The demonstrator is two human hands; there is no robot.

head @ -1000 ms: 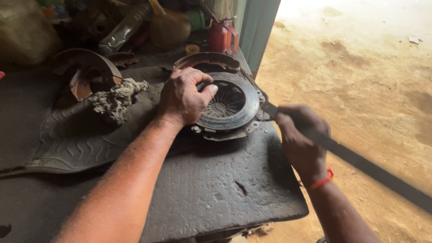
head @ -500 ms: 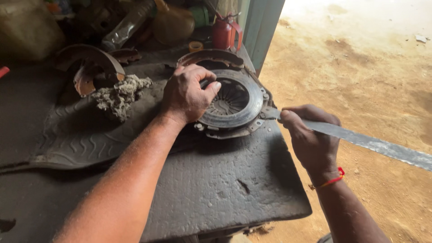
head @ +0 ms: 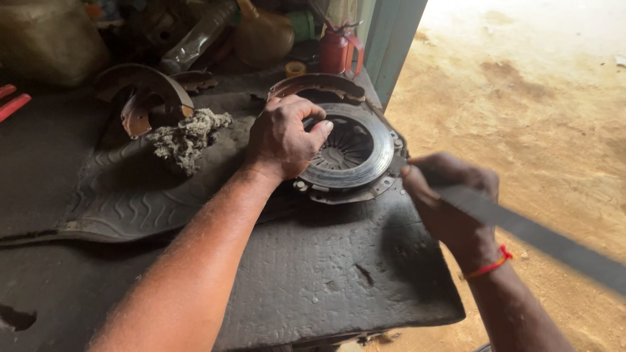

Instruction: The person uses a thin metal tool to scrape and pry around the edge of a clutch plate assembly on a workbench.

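Observation:
A round metal clutch pressure plate (head: 355,153) lies flat on the dark workbench (head: 313,280). My left hand (head: 282,138) presses down on its left rim, fingers curled over the edge. My right hand (head: 450,202) grips a long flat metal bar (head: 541,234) whose tip meets the plate's right edge; the bar runs off to the lower right. A red thread circles my right wrist.
Curved brake shoes (head: 147,91) and a grey wad of cotton waste (head: 186,137) lie on a ribbed rubber mat (head: 130,195) at left. A red oil can (head: 336,49), bottles and clutter stand behind. Sandy ground (head: 541,117) lies beyond the bench's right edge.
The bar's free end has swung lower and my right hand has shifted slightly at the plate's edge. My left hand stays pressed on the plate.

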